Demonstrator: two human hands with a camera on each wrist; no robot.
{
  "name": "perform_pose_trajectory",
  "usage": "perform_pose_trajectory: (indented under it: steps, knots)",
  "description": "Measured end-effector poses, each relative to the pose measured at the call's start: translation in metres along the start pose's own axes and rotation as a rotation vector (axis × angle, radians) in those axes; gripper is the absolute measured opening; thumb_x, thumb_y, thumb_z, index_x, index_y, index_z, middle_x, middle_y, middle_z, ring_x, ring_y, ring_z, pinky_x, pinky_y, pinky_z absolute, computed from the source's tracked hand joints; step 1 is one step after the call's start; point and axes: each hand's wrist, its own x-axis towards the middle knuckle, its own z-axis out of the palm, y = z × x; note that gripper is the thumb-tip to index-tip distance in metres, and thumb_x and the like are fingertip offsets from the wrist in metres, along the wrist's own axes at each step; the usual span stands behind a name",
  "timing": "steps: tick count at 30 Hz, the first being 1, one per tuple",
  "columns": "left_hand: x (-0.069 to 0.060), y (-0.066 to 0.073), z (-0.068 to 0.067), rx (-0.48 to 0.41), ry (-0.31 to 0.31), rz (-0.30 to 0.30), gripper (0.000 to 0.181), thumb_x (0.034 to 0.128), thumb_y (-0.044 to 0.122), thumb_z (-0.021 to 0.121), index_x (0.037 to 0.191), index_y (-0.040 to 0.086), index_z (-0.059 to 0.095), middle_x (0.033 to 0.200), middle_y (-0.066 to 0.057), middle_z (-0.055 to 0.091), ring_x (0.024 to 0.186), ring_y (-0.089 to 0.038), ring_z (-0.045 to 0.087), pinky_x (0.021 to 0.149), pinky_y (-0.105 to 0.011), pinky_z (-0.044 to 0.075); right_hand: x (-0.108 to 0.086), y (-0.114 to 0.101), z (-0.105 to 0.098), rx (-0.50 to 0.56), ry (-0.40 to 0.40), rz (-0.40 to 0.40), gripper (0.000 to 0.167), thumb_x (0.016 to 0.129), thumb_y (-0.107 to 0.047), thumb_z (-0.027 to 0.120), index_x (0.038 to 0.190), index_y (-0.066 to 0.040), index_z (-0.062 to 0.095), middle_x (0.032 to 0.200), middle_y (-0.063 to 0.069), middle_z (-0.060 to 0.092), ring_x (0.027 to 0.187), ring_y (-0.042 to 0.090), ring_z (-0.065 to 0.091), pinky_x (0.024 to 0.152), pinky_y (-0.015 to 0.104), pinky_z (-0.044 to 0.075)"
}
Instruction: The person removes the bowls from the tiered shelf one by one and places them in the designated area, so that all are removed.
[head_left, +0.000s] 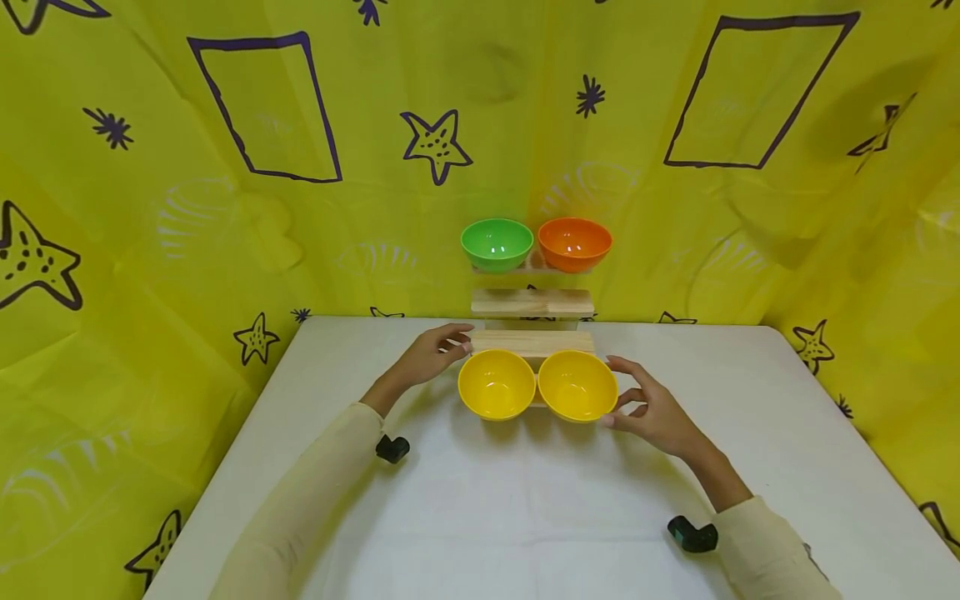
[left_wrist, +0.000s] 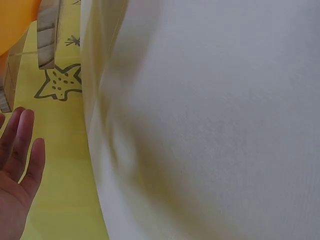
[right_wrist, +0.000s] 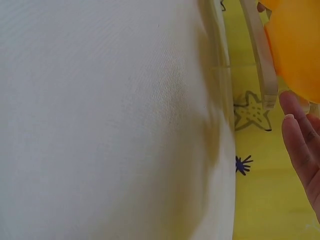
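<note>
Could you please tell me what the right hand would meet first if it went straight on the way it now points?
The right hand would most likely meet the right-hand yellow bowl first; it sits right beside that bowl, though whether it touches is hard to tell.

Glossy plastic bowls (head_left: 578,387), wooden slats (head_left: 532,342)

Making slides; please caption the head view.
Left grip and right grip flank two yellow bowls on a wooden rack, green bowl and orange bowl above.
</note>
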Motion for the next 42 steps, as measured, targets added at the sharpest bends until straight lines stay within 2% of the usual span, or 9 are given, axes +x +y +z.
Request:
perform_pose_trajectory:
  steps: [9, 13, 31, 38, 42]
  knots:
    - [0.003, -0.001, 0.000, -0.003, -0.012, 0.022, 0.047, 0.1017, 0.028, 0.062, 0.146, 0.012, 0.053, 0.127, -0.015, 0.067, 0.106, -0.029, 0.066, 0.091, -0.040, 0.055, 0.000, -0.001, 0.002, 0.004, 0.001, 0.019, 0.083, 0.086, -0.014, 0.080, 0.154, -0.011, 0.033, 0.153, 0.023, 0.038, 0.086, 0.007, 0.065, 0.067, 0.027, 0.059]
    - [0.003, -0.001, 0.001, -0.004, -0.018, 0.030, 0.048, 0.1014, 0.026, 0.062, 0.146, 0.012, 0.053, 0.127, -0.016, 0.067, 0.105, -0.029, 0.066, 0.091, -0.040, 0.055, 0.000, -0.002, 0.002, 0.011, 0.002, 0.025, 0.084, 0.086, -0.014, 0.080, 0.154, -0.008, 0.033, 0.153, 0.024, 0.038, 0.086, 0.008, 0.065, 0.067, 0.027, 0.059]
    - [0.004, 0.000, -0.001, -0.011, -0.037, 0.001, 0.047, 0.0999, 0.029, 0.064, 0.143, 0.014, 0.056, 0.127, -0.014, 0.067, 0.105, -0.027, 0.066, 0.090, -0.038, 0.055, 0.002, -0.002, 0.007, 0.034, 0.002, 0.051, 0.086, 0.086, -0.016, 0.081, 0.155, -0.007, 0.031, 0.154, 0.025, 0.035, 0.085, 0.011, 0.065, 0.068, 0.026, 0.059]
    - [0.004, -0.001, 0.000, -0.025, -0.030, 0.007, 0.046, 0.0997, 0.027, 0.065, 0.143, 0.013, 0.057, 0.126, -0.015, 0.067, 0.105, -0.028, 0.066, 0.091, -0.040, 0.055, 0.004, 0.000, 0.008, 0.064, -0.003, 0.040, 0.092, 0.084, -0.013, 0.082, 0.157, -0.012, 0.027, 0.154, 0.025, 0.033, 0.087, 0.008, 0.066, 0.068, 0.027, 0.059]
    - [0.005, -0.002, 0.001, -0.038, -0.031, 0.004, 0.046, 0.0994, 0.028, 0.065, 0.142, 0.013, 0.057, 0.126, -0.015, 0.067, 0.105, -0.028, 0.066, 0.090, -0.040, 0.056, 0.005, 0.000, 0.011, 0.060, -0.003, 0.053, 0.098, 0.082, -0.016, 0.085, 0.159, -0.013, 0.023, 0.155, 0.026, 0.031, 0.096, 0.019, 0.068, 0.069, 0.028, 0.059]
